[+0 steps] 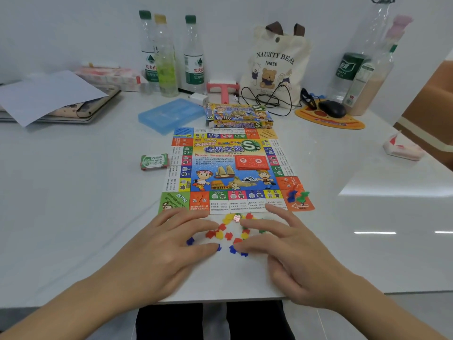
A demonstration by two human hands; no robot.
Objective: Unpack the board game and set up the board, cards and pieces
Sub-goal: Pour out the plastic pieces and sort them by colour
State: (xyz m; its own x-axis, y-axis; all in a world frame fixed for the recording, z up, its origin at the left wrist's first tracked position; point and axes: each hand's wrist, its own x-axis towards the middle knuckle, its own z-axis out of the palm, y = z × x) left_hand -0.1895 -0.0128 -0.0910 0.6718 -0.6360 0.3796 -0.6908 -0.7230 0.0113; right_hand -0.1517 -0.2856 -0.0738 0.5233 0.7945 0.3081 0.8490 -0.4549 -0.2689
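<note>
Nearest the bench [73, 192] edge, the left hand [171, 241] and the right hand [289, 244] are laid palms down, fingers spread and nearly straight. Neither grip is closed on anything; only the fingertips are seen to touch the loose pile between them. That pile is made up of small plastic houses [229, 235] in red, yellow, blue and green, scattered on the bare bench just short of the board's near edge. A tiny pinkish item among them cannot be identified. Since the colours are mixed, sorting is judged to be the step in hand.

Beyond the hands, the board [230, 168] is seen unfolded and flat, brightly printed, with a cartoon centre framed by property squares. 1 stack of red cards [251, 162] is placed on its centre, right of the middle, and the pawns [297, 195], blue, green and orange, are gathered on the near right corner square. Just left of the board, a money pack [154, 161] is set down as 1 block, apparently not dealt out.

Farthest back, the game box [241, 116] is found just behind the board, beside a blue plastic case [171, 115]. Most of the setup is judged done; the houses and the money are left.
</note>
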